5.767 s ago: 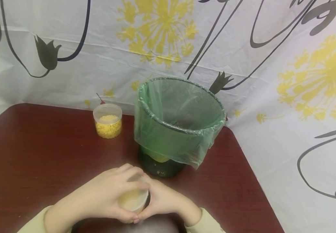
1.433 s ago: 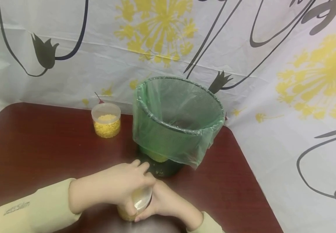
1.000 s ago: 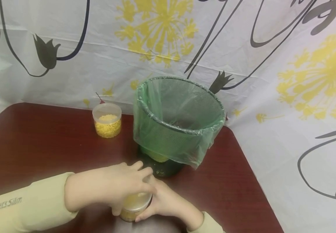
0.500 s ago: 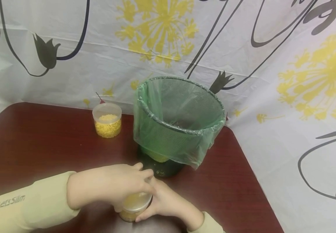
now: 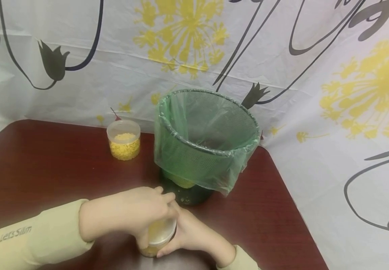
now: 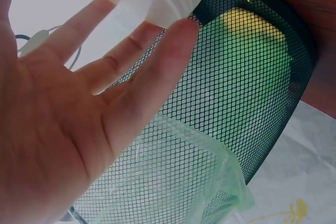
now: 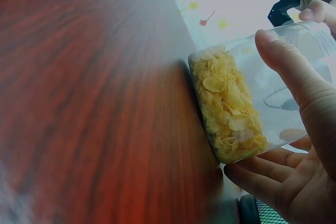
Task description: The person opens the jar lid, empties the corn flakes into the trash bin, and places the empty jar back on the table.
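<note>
- The left hand (image 5: pixel 130 212) arches over the top, its fingers and thumb bent round the rim of a pale lid (image 5: pixel 161 231).
- The right hand (image 5: pixel 194 232) grips the side of the clear jar (image 7: pixel 242 93), which stands between both hands, yellow flakes (image 7: pixel 228 114) filling its lower part.
- A green-lined mesh basket (image 5: pixel 201 165) stands just beyond the hands, leaving little room forward.
- An open tub (image 5: pixel 125 146) of similar flakes stands farther out, ahead of the left hand, near the far edge.
- The desk (image 5: pixel 56 168) spreads broadly leftward of the hands; rightward, its edge slants nearer.
</note>
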The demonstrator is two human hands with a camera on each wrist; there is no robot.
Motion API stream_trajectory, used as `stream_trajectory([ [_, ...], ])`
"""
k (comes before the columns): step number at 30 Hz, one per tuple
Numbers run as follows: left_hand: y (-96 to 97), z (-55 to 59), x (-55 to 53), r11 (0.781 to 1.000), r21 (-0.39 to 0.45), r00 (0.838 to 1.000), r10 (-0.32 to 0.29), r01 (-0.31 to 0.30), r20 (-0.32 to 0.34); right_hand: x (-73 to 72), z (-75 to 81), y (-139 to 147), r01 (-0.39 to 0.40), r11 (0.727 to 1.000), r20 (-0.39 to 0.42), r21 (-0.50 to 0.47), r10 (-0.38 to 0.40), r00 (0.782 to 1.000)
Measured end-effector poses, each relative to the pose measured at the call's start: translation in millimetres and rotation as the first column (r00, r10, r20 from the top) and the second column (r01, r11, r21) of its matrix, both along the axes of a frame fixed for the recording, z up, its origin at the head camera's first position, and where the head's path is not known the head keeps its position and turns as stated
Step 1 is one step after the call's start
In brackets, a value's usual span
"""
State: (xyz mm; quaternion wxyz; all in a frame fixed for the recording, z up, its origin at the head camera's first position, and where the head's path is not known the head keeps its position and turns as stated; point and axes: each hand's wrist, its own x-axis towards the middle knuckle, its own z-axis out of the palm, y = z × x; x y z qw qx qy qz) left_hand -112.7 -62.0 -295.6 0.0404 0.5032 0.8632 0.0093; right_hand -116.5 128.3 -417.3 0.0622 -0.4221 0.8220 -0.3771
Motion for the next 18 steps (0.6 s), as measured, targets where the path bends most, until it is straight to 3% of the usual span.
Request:
stream_trajectory([
  [5, 1.1, -3.1, -1.0, 1.0, 0.018, 0.999, -0.002, 0.003, -0.046, 0.0, 0.8, -0.8, 0.003, 1.0, -0.024, 0.002, -0.003, 1.0],
  [18, -1.1, -8.2, 4.6, 0.999, 0.042, 0.989, 0.013, -0.007, -0.147, 1.3, 0.4, -0.3, -0.006, 1.0, 0.007, -0.009, 0.006, 1.0],
])
